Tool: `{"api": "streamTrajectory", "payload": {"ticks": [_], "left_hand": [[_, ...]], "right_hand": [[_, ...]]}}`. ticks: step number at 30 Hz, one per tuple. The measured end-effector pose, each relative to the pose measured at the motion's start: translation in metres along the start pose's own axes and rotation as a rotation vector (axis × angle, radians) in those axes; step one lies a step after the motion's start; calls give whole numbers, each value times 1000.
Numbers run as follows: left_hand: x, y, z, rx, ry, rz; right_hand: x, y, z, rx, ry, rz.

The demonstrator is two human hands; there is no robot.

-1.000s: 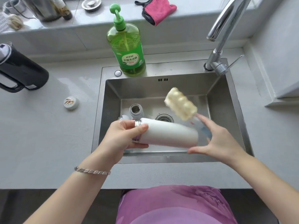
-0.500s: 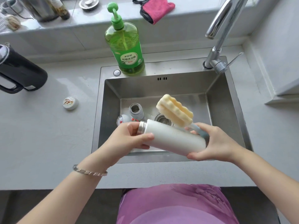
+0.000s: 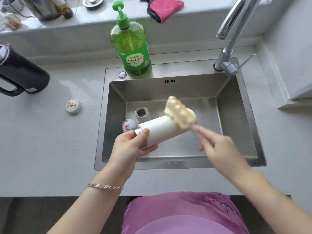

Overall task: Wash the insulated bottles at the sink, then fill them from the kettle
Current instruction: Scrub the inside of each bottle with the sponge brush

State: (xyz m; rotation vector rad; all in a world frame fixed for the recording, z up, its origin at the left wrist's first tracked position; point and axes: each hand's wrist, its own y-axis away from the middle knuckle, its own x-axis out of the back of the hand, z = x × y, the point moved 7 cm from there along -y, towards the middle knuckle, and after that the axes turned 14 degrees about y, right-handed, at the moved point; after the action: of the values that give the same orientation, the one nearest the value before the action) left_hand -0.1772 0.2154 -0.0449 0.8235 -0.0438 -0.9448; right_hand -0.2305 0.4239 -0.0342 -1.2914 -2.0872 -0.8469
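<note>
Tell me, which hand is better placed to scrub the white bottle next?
Probably the right hand: it holds the sponge brush by its handle, the sponge at the far end of the white bottle. The left hand grips the bottle near its neck, above the sink.

A silver link bracelet [image 3: 105,186] is worn at the wrist of the left hand [image 3: 130,147]; the forearms are unsleeved. A purple, faintly patterned garment [image 3: 184,215] is worn.

**A home kitchen, at the sink**

A stainless steel sink [image 3: 168,165] is set into a grey countertop [image 3: 42,141] under a chrome swivel faucet [image 3: 236,26]. A green pump bottle of dish soap [image 3: 133,48] stands on the sink's back rim. A black kettle [image 3: 22,73] sits to the left, and a pink cloth [image 3: 166,8] lies on the ledge [image 3: 199,13] behind.
</note>
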Motion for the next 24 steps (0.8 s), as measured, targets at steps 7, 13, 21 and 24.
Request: {"api": "streamTrajectory", "payload": {"ticks": [7,13,21,24], "left_hand": [[-6,11,12,-188,-89,3],[-10,17,16,-263,-124,17],[-9,19,24,-314,-87,30],[-5,14,24,-276,-21,85]], "right_hand": [[17,-5,24,-186,37,75],[3,16,-14,0,70,20],[8,15,-27,54,-9,47],[14,-3,11,-104,84,165]]}}
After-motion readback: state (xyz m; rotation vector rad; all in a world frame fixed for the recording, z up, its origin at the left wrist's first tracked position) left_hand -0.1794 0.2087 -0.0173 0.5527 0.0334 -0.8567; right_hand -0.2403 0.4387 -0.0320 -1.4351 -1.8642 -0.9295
